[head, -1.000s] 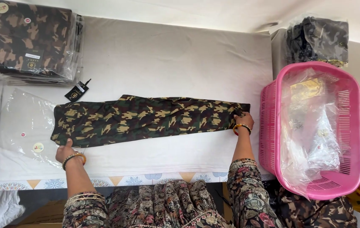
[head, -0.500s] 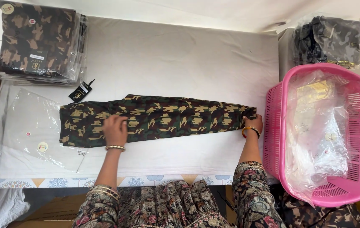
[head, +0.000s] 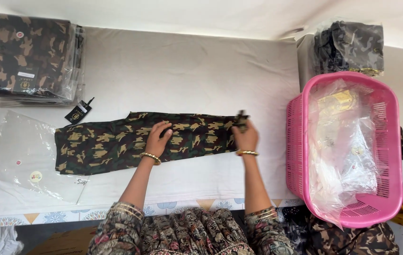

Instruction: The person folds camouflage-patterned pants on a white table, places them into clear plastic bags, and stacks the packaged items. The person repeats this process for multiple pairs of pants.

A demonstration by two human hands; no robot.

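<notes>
Here, both hands on camouflage garment (head: 111,144).
Left hand (head: 158,139) lies flat, grip spread; right hand (head: 245,137) grip pinching garment's end on tabletop (head: 187,71).

Matt camouflage cloth (head: 111,144), glossy plastic bags (head: 341,141)

A garment packing workshop: stacked bagged camouflage clothes (head: 24,54), loose plastic sleeves in a pink basket (head: 352,208), cloth-covered table (head: 187,71)

Open white tabletop (head: 182,71) is left clear beyond the camouflage trousers (head: 116,141); the right is blocked by a pink basket (head: 296,141), the far left by bagged camouflage garments (head: 21,52).
</notes>
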